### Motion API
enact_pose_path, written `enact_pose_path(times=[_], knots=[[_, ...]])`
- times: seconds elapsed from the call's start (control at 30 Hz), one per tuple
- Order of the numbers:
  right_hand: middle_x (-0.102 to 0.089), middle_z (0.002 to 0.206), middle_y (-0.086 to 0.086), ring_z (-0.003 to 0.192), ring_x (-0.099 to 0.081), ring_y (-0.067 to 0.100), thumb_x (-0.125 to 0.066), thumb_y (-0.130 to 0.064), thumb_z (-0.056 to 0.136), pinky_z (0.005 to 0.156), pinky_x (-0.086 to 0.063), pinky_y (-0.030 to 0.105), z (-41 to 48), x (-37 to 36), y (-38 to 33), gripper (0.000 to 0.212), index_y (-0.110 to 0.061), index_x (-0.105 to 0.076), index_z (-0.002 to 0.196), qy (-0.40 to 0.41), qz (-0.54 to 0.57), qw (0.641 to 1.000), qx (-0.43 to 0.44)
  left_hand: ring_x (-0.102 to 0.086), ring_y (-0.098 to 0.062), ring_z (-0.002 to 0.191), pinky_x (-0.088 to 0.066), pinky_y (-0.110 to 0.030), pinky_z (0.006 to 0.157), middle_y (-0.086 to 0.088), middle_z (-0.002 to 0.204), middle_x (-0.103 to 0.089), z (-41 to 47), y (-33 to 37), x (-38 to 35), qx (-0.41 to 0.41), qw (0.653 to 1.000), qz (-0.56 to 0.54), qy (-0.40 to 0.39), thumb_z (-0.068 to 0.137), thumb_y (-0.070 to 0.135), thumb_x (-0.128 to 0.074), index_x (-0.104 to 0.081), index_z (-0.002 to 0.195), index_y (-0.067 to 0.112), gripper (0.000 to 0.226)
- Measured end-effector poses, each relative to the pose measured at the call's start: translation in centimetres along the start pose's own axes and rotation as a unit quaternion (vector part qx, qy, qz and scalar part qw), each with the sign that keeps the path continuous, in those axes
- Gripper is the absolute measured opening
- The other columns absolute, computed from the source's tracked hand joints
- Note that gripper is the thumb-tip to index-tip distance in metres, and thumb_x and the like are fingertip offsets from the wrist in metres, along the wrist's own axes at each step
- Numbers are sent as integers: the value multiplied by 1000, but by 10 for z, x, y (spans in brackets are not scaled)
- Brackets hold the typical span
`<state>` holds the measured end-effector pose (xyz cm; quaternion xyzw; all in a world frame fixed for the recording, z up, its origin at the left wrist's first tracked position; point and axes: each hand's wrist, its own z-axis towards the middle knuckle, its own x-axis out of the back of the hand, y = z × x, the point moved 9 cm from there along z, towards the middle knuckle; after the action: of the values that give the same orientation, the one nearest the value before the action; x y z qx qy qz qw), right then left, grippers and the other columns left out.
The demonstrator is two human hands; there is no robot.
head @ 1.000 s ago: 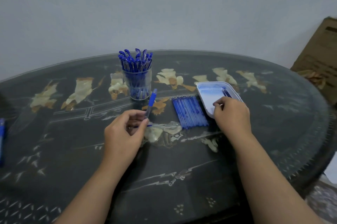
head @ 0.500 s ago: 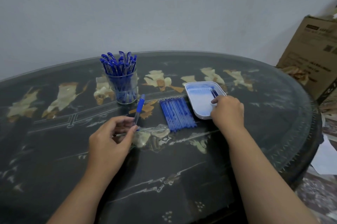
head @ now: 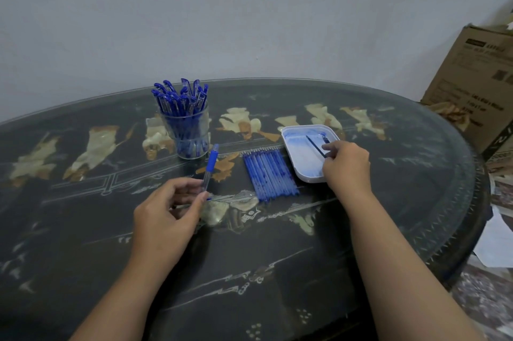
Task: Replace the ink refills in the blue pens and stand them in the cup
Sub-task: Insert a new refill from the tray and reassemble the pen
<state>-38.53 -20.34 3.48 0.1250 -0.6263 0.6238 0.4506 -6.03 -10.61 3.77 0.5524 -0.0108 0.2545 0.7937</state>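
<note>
The light was dim, soft and bluish, with only faint shadows on the glossy table [head: 83, 229]. Wide-angle bending curved the table's rim, and the cardboard box [head: 472, 85] and floor [head: 477, 302] at the right edge looked smeared.

Looks like a lived-in room of a home. Suggested by an ornate dark oval table [head: 83, 229] with pale inlaid figures under a glass top, standing near a plain painted wall [head: 249, 21]. Backed up by a printed cardboard box [head: 472, 85] on the right and loose white papers [head: 497, 246] lying on the speckled floor [head: 485, 302] beside the table.
</note>
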Motion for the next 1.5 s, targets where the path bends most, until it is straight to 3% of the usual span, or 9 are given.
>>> enact_pose_path(times=[0.17, 0.33, 0.5, 0.67, 0.8, 0.9, 1.13, 1.3, 1.5], knots=[[-72, 108, 2, 98, -62, 14, -55, -2, 93, 83, -41, 20, -12, -1, -21, 28, -15, -73, 109, -46, 142, 989, 3, -66, -2, 77, -49, -6, 66, 6, 84, -71, 0, -3, 1, 11, 1000, 1, 2, 79, 3, -76, -70, 90, 22, 23], [-71, 90, -8, 85, -63, 4, -55, 4, 93, 63, -43, 7, -36, -17, -50, 29, -18, -73, 99, -141, 315, 938, -18, -67, -1, 77, -49, -7, 66, 6, 83, -71, 0, -2, 0, 10, 1000, -6, -3, 79, 4, -76, -69, 89, 24, 24], [-73, 97, -6, 88, -65, 6, -57, 6, 91, 64, -46, 17, -68, -42, -89, 33, -21, -71, 102, -241, 454, 857, -26, -68, -5, 80, -53, -13, 70, 7, 84, -72, -2, 3, -4, -14, 999, -19, -25, 78, 1, -75, -70, 90, 25, 27], [-65, 87, 5, 73, -63, 14, -56, 9, 90, 60, -54, 26, -90, -51, -118, 33, -11, -65, 113, -277, 639, 712, -93, -69, -10, 82, -56, -26, 72, 5, 86, -72, -3, 4, -8, -39, 998, -22, -52, 80, -1, -74, -71, 92, 23, 27], [-64, 80, 3, 71, -63, 13, -54, 8, 91, 66, -59, 35, -89, -48, -120, 31, -11, -65, 114, -276, 687, 665, -105, -69, -9, 84, -55, -23, 75, 12, 90, -71, -2, 5, -7, -63, 996, -9, -58, 80, -1, -74, -71, 94, 24, 30], [-64, 82, 4, 73, -63, 14, -54, 7, 91, 68, -60, 40, -88, -46, -118, 30, -11, -66, 112, -273, 700, 650, -112, -69, -9, 84, -54, -21, 74, 13, 91, -70, -3, 5, -8, -72, 995, -3, -62, 80, -1, -74, -70, 94, 27, 31], [-64, 80, 4, 74, -61, 16, -54, 8, 91, 62, -58, 36, -90, -53, -119, 30, -8, -65, 113, -286, 703, 641, -115, -68, -7, 82, -53, -18, 74, 9, 88, -71, -3, 6, -8, -84, 995, 6, -62, 80, -2, -74, -71, 94, 25, 30], [-64, 79, 4, 71, -63, 14, -55, 8, 91, 64, -58, 36, -89, -47, -120, 30, -9, -66, 112, -276, 688, 666, -87, -68, -7, 82, -53, -18, 75, 10, 89, -71, -2, 6, -8, -88, 994, 15, -60, 80, -1, -75, -71, 95, 26, 32], [-64, 83, 3, 74, -64, 15, -55, 9, 90, 62, -57, 31, -92, -50, -123, 31, -11, -67, 110, -283, 683, 668, -81, -67, -5, 81, -51, -13, 73, 10, 89, -70, -3, 8, -8, -96, 993, 22, -60, 79, -2, -75, -71, 95, 24, 30]])
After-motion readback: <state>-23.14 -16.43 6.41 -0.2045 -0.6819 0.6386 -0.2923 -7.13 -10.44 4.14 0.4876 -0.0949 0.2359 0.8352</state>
